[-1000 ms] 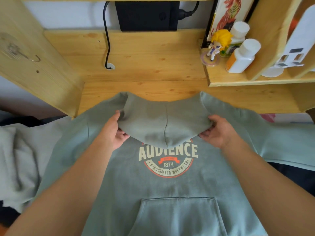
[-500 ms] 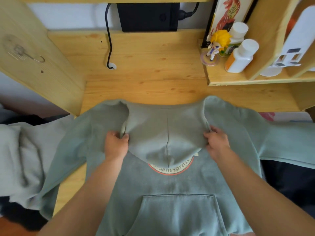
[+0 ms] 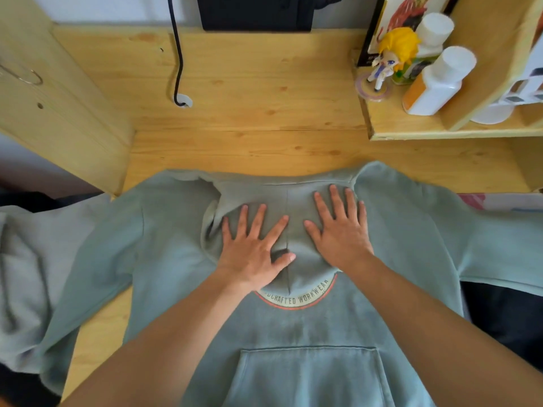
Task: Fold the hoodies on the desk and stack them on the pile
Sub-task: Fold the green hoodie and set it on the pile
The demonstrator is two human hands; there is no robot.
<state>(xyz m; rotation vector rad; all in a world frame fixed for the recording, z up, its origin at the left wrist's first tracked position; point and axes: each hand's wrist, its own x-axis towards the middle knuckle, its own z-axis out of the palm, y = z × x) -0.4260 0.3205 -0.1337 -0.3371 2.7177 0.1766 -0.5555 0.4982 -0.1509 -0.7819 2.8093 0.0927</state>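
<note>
Fingers (image 3: 258,218) of the left hand (image 3: 252,254) are lying straight and spread wide, pressing flat on the folded-down hood (image 3: 293,207) of the sage-green cotton hoodie with a round printed chest badge (image 3: 338,318), and those of the right hand (image 3: 340,233) are doing the same just beside them, one palm on each side of the hood's centre seam; neither hand is gripping anything. The hoodie is lying face up on the pale pine bench (image 3: 264,113), its body running towards the person, its kangaroo pocket (image 3: 308,374) nearest, and its sleeves trailing off both bench edges. The step in hand looks like flattening the hood onto the chest, and to do it well the palms should be sweeping outward from the seam so trapped air and the bunched fold at the hood's left edge are being smoothed rather than pressed into a crease; the sleeves would then want bringing in over a flat panel. A rumpled pale grey garment (image 3: 26,259) is lying off the left side, and whether it is the pile cannot be told. On the raised pine shelf (image 3: 440,130) at the right, a yellow-haired figurine (image 3: 388,60) on a round base is standing beside two white-capped plastic bottles (image 3: 435,80). A black cable (image 3: 176,54) is dropping into a grommet hole in the back panel.
</note>
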